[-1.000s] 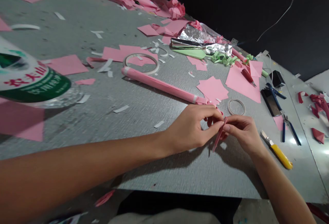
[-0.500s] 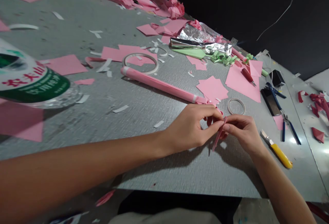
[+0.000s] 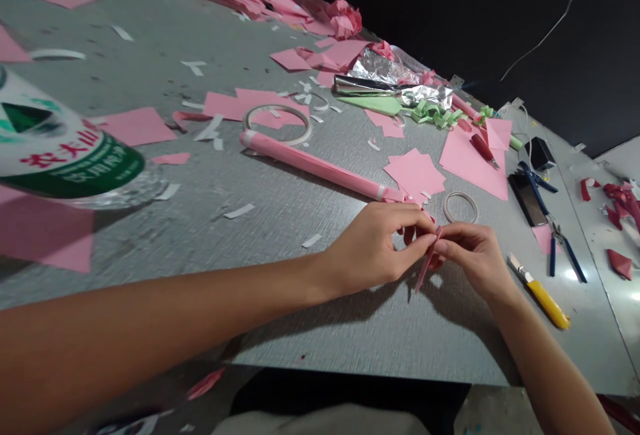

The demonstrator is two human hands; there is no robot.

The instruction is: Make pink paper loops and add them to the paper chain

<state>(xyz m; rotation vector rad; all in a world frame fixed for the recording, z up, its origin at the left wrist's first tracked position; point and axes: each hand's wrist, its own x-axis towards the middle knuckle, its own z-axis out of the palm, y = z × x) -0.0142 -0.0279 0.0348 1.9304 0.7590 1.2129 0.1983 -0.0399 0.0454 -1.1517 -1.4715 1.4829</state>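
Note:
Between my two hands a small piece of pink paper [image 3: 424, 271] is pinched, its lower part hanging just above the table. My left hand [image 3: 383, 242] grips its upper edge with thumb and fingers. On the other side, my right hand [image 3: 473, 252] pinches the same paper, fingertips almost touching those of the left. A rolled pink paper tube [image 3: 315, 165] with white bands lies just behind my left hand. Beyond the hands are a stack of pink squares [image 3: 416, 172] and a small roll of tape [image 3: 461, 208].
A yellow cutter [image 3: 549, 303] with its blade out lies right of my right hand, near pliers [image 3: 567, 252] and a phone [image 3: 527, 200]. A large bottle [image 3: 75, 162] stands at left. Foil [image 3: 383, 68], a larger tape ring [image 3: 303, 136] and paper scraps lie farther back.
The view has shifted slightly, so things at the left appear a little farther right. Both hands keep their pinch on the pink paper, with hardly any movement.

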